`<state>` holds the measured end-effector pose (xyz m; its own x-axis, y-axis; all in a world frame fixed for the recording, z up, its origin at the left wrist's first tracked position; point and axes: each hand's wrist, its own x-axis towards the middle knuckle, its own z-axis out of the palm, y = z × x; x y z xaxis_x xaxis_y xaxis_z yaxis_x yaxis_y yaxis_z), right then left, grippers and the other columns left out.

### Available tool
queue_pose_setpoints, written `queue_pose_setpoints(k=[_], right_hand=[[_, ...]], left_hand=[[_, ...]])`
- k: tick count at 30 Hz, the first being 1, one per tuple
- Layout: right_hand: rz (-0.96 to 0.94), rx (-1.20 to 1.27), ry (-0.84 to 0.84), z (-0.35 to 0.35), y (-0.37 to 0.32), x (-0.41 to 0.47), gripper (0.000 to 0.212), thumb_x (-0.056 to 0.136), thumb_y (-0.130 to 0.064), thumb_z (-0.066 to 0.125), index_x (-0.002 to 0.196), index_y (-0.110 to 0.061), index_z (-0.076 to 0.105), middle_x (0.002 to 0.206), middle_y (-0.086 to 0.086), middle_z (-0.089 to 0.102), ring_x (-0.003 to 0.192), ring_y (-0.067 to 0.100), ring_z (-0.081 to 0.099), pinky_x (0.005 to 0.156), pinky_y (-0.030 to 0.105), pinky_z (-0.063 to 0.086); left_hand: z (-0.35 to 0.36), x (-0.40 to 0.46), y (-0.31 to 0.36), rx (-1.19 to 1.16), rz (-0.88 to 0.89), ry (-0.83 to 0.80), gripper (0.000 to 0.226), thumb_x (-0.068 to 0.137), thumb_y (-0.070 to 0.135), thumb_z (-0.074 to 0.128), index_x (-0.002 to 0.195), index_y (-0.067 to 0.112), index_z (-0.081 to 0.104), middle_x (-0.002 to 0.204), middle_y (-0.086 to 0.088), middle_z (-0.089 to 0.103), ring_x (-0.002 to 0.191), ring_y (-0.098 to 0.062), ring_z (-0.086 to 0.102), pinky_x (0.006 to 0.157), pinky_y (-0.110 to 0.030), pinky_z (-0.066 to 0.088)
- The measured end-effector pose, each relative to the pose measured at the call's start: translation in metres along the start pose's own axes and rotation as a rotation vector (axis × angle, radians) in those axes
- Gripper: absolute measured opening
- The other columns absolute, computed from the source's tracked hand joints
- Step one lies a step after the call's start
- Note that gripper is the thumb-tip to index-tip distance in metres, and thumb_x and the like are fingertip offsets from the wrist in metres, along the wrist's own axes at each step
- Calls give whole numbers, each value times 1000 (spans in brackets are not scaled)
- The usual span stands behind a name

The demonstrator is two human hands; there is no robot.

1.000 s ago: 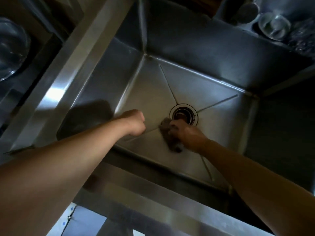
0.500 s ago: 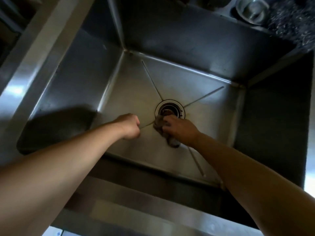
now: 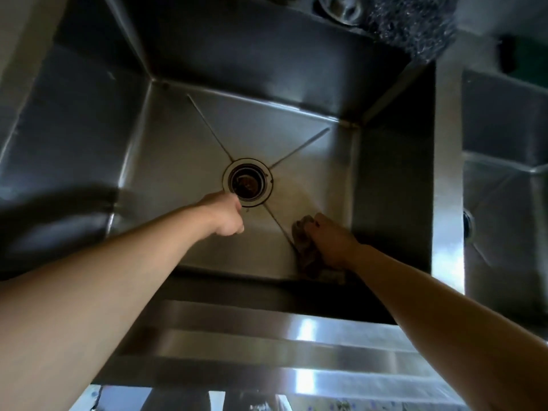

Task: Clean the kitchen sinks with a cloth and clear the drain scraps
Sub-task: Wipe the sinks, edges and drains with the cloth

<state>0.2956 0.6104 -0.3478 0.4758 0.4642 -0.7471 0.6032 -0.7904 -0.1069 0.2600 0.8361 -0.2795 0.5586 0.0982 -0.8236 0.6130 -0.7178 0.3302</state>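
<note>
A deep steel sink (image 3: 184, 149) fills the view, with a round drain (image 3: 248, 183) in the middle of its floor and brownish scraps inside the drain. My right hand (image 3: 330, 240) grips a bunched brown cloth (image 3: 305, 250) pressed on the sink floor near the front right corner. My left hand (image 3: 226, 215) is curled into a fist just left of and below the drain; nothing shows in it.
A second sink (image 3: 504, 179) lies to the right behind a steel divider (image 3: 447, 173). A dark scouring pad (image 3: 415, 25) and a metal cup (image 3: 341, 7) sit on the back ledge. The steel front rim (image 3: 267, 336) runs below.
My right hand has dragged the cloth from the drain's edge to the front right corner of the sink floor. My left fist has ended up closer to the drain. The camera view shifted.
</note>
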Motion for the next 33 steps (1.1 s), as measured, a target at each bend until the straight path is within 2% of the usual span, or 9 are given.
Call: queue_pose_setpoints(k=[4, 7, 10, 14, 17, 21, 26, 30, 33], right_hand=[[145, 5, -116, 24, 2, -2, 58, 98, -21, 42, 149, -17, 14, 152, 23, 9, 130, 44, 30, 104, 51, 34], [191, -4, -113, 38, 0, 9, 51, 101, -23, 33, 148, -12, 15, 147, 28, 14, 129, 48, 29, 104, 54, 31], [213, 0, -76, 38, -5, 24, 54, 99, -20, 37, 145, -1, 17, 147, 29, 17, 132, 45, 27, 107, 50, 28], [200, 67, 47, 12, -18, 40, 66, 92, -10, 52, 145, 3, 15, 146, 30, 17, 129, 44, 33, 102, 45, 37], [157, 125, 139, -10, -33, 60, 75, 85, -10, 63, 144, 0, 19, 146, 25, 19, 128, 40, 31, 93, 44, 45], [155, 233, 263, -31, -60, 95, 63, 87, -9, 59, 141, -4, 27, 147, 19, 19, 131, 36, 26, 91, 43, 48], [176, 345, 448, -35, -53, 98, 43, 93, -13, 47, 133, -4, 36, 132, 17, 38, 119, 32, 40, 83, 36, 44], [398, 446, 519, -41, -9, 75, 36, 93, -14, 47, 127, -5, 40, 128, 19, 40, 114, 36, 46, 88, 38, 45], [617, 381, 438, -37, 31, 69, 37, 99, -16, 35, 136, -8, 33, 141, 19, 32, 126, 36, 37, 92, 42, 42]], left_hand=[[11, 7, 7, 6, 21, -28, 49, 89, 14, 62, 135, 15, 45, 132, -8, 52, 119, -25, 51, 97, -34, 43], [14, 14, 5, 1, 15, -42, 49, 89, 13, 62, 134, 16, 45, 131, -7, 52, 118, -25, 51, 94, -33, 43], [11, 24, 1, 10, 6, -48, 50, 88, 13, 63, 134, 16, 46, 131, -7, 52, 116, -24, 52, 93, -31, 44], [2, 37, -6, -11, -21, -22, 48, 88, 13, 63, 133, 15, 47, 128, -7, 54, 112, -24, 54, 89, -31, 46], [-3, 46, -12, -11, -25, -4, 46, 87, 14, 64, 130, 15, 49, 128, -7, 55, 113, -25, 54, 91, -31, 46], [-13, 58, -17, -17, -29, 48, 47, 84, 15, 67, 129, 15, 52, 130, -6, 55, 117, -25, 53, 99, -33, 45], [-19, 65, -18, -58, -26, 72, 46, 81, 12, 69, 124, 14, 55, 125, -8, 59, 113, -25, 56, 97, -34, 46], [-25, 68, -8, -64, -8, 100, 45, 82, 12, 68, 125, 15, 54, 123, -8, 59, 111, -26, 55, 87, -28, 43], [-29, 75, 2, -83, 17, 122, 44, 83, 12, 68, 125, 17, 55, 122, -8, 59, 110, -25, 55, 89, -30, 44]])
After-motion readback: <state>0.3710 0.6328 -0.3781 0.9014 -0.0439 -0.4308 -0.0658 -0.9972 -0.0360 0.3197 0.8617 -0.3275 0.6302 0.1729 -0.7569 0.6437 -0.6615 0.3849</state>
